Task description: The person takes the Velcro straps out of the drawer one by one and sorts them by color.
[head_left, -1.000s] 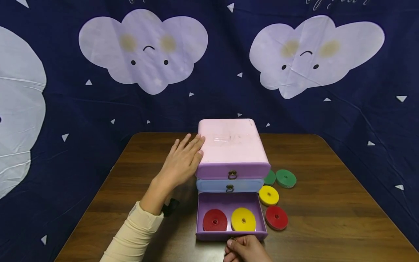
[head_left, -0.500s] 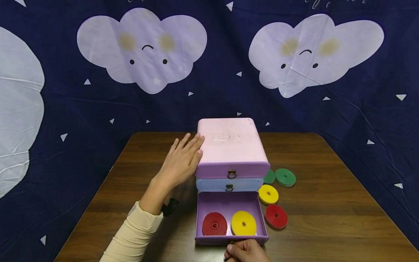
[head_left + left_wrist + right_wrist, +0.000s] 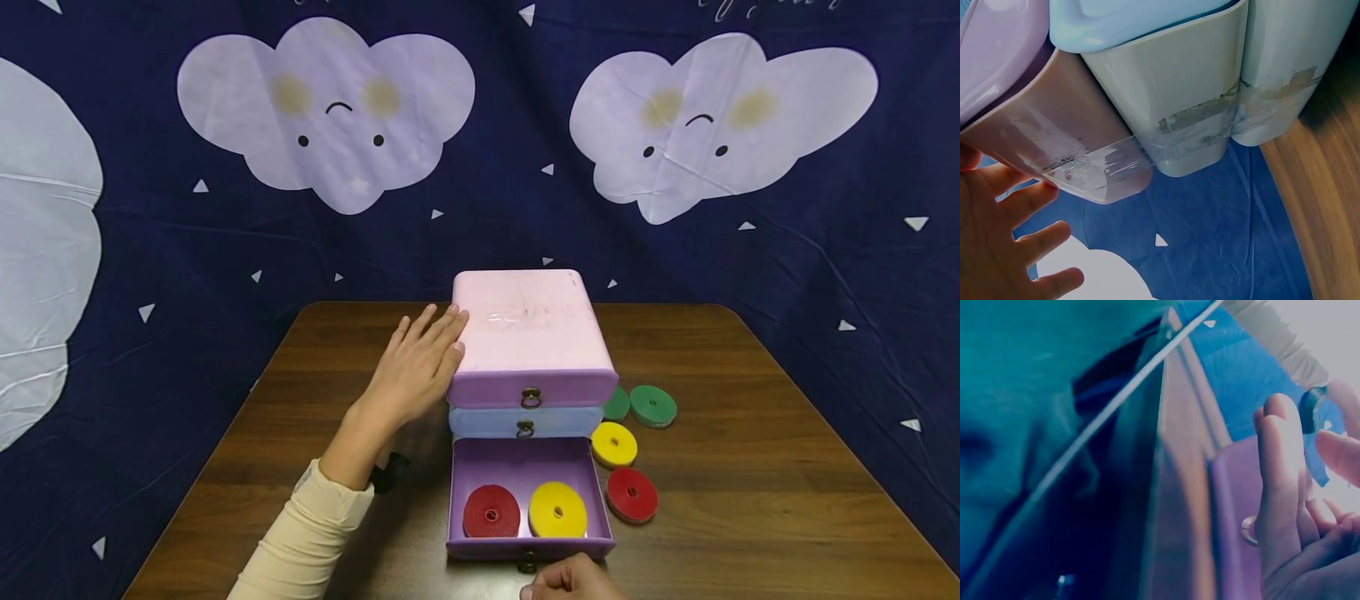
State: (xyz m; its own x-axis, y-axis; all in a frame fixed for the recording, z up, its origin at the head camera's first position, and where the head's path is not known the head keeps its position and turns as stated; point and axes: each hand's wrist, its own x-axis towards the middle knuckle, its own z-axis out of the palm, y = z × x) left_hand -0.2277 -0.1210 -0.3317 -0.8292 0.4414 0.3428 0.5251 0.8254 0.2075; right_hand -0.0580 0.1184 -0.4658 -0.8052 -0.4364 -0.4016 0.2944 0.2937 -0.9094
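Observation:
My left hand [image 3: 412, 367] lies with straight fingers against the upper left edge of a small drawer cabinet [image 3: 528, 321], pink on top. In the left wrist view, its fingers [image 3: 1038, 240] are spread and touch the pink side. The bottom purple drawer [image 3: 480, 550] is pulled out, holding a red tape roll [image 3: 491, 512] and a yellow tape roll [image 3: 557, 510]. Its ring handle [image 3: 527, 561] hangs free. Just right of that ring is my right hand [image 3: 573, 579], partly cut off by the frame; the right wrist view shows thumb and fingers apart, holding nothing.
Right of the cabinet lie another red roll [image 3: 632, 495], another yellow roll [image 3: 614, 444] and a green roll [image 3: 652, 406]. A second green roll [image 3: 617, 405] is partly hidden behind the cabinet. Blue and purple upper drawers are closed. A dark cloth [image 3: 517, 208] hangs behind the wooden table [image 3: 750, 467].
The bottom drawer has slid slightly further toward me. My right hand has let go of its ring handle and moved a little right and down. The left hand stays in place.

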